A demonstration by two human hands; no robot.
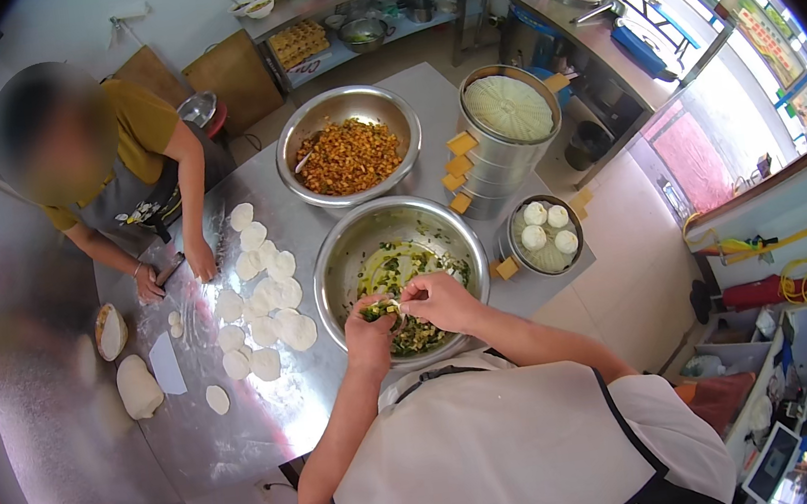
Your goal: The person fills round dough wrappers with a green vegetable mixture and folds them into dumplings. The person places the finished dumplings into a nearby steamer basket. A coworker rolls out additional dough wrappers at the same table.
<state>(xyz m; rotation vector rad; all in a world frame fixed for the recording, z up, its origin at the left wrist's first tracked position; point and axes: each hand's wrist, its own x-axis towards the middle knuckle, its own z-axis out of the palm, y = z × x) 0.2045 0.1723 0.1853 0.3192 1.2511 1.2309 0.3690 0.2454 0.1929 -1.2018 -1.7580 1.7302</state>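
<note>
Over the near steel bowl (333, 261), my left hand (370, 334) cups a dough wrapper with chopped green filling (378, 309) showing on top. The fingers of my right hand (442, 301) pinch the wrapper's right edge (401, 311). Green vegetable filling (405, 261) and an oily liquid lie in the bowl beneath. To the left, rolled dough wrappers (276, 292) lie in overlapping rows on the floured steel table (207, 435). Several pleated buns (534, 237) sit in a round steamer tray (550, 264) at the right.
Beyond stands a steel bowl of orange-brown filling (354, 156) with a spoon (304, 160). Stacked steamers (505, 156) rise at right. Across the table, a co-worker's hand (149, 283) holds a rolling pin (170, 268) near a dough roll (138, 386) and a white scraper (166, 364).
</note>
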